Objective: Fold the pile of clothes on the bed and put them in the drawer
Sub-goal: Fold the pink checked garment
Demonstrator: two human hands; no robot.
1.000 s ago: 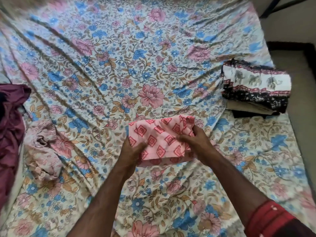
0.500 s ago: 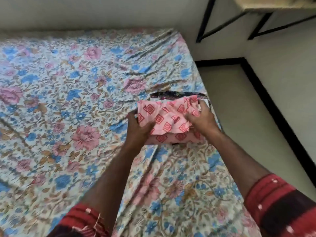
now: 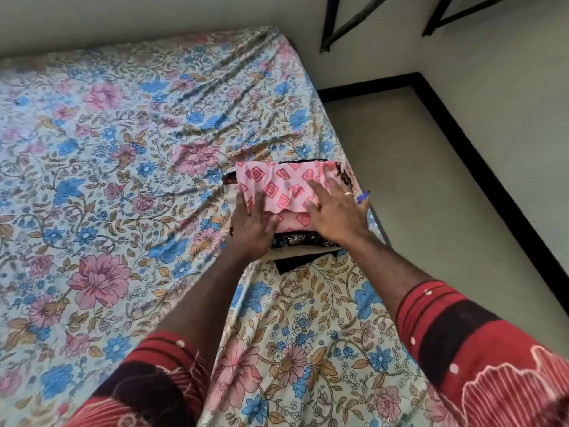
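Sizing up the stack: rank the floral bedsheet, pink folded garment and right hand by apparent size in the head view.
1. Floral bedsheet, by far the largest.
2. Pink folded garment.
3. Right hand, which covers less area, though it lies on top, slightly nearer the camera.

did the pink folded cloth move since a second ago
Yes. The pink folded cloth was held over the middle of the bed; it now lies atop the stack of folded clothes by the bed's right edge, with both hands resting on it.
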